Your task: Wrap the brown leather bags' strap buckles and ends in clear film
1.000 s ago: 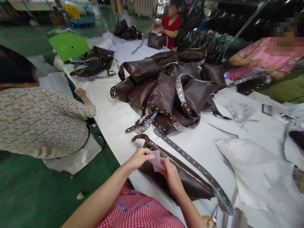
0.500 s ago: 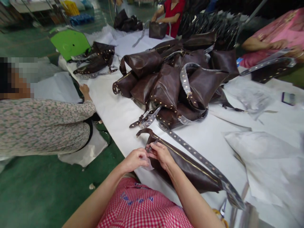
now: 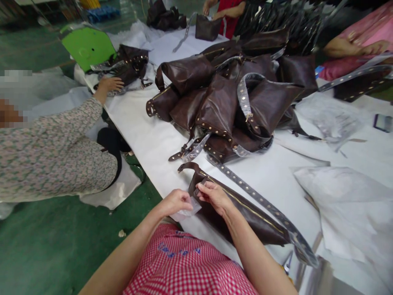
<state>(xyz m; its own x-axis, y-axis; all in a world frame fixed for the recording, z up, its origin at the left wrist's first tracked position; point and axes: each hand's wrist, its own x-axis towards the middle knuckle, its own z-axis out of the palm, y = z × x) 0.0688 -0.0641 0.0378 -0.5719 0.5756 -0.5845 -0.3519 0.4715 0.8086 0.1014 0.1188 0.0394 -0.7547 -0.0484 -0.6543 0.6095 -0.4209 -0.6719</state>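
dark brown leather bag point(image 3: 242, 219) lies flat on white sheeting point(image 3: 147, 139) before us. our left hand point(image 3: 175, 203) closes on a clear plastic film point(image 3: 188, 209); our right fingertips point(image 3: 207, 191) pinch at the bag's corner, though we cannot tell what they grasp. we judge this film handling at that corner; the next move calls for a steady, careful pull. a studded strap point(image 3: 264, 209) runs alongside; stacked bags point(image 3: 221, 106) lie just beyond.

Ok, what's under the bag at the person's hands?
The brown leather-look bag lies on a white sheet, with a studded strap running alongside it. The sheet is visible around the bag, but whatever is directly beneath is covered.
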